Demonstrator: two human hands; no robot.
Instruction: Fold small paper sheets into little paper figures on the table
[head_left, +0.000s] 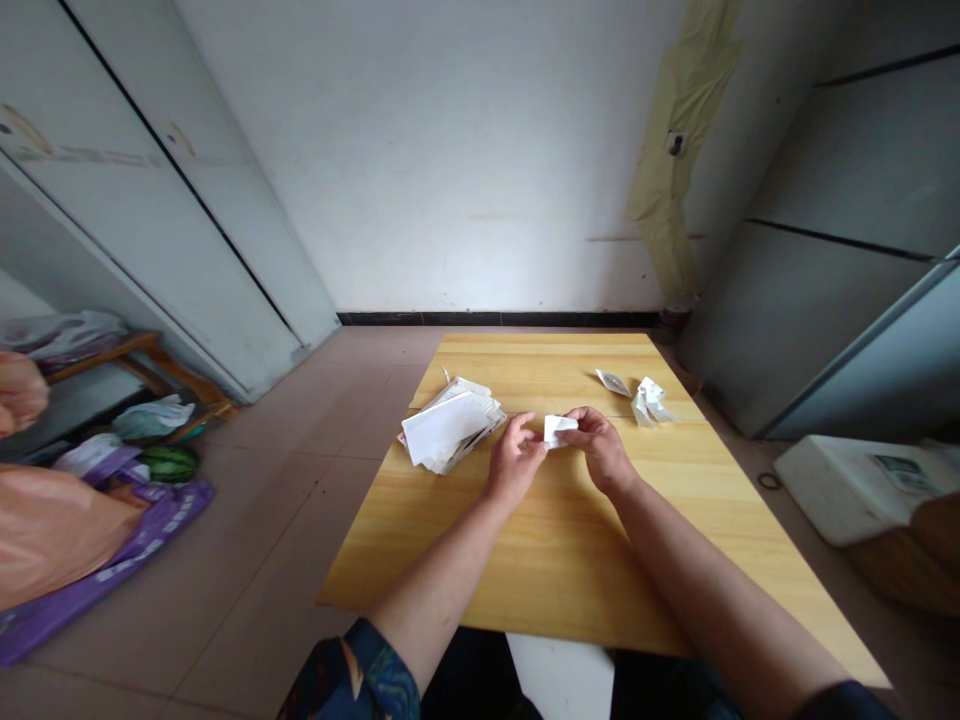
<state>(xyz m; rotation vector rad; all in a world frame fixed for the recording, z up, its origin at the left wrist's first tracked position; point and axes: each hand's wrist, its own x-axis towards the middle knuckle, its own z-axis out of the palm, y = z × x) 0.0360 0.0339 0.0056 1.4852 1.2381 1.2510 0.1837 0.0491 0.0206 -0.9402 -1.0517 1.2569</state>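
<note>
**Folded paper (553,432), wht., sm., qty 1**

Loc.: over tbl. (570,560), pinched in R hand (606,457). L hand (513,464): fingers curled at paper's L edge; grip can't tell. Also: paper stack (446,430), tbl. L; crumpled paper (649,402), tbl. far R.

Matt paper slip (555,431); smooth, satin wood tabletop (555,540).

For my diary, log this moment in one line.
right hand: holds white paper; left hand: beside it; table: paper pile left, crumpled paper right
</note>
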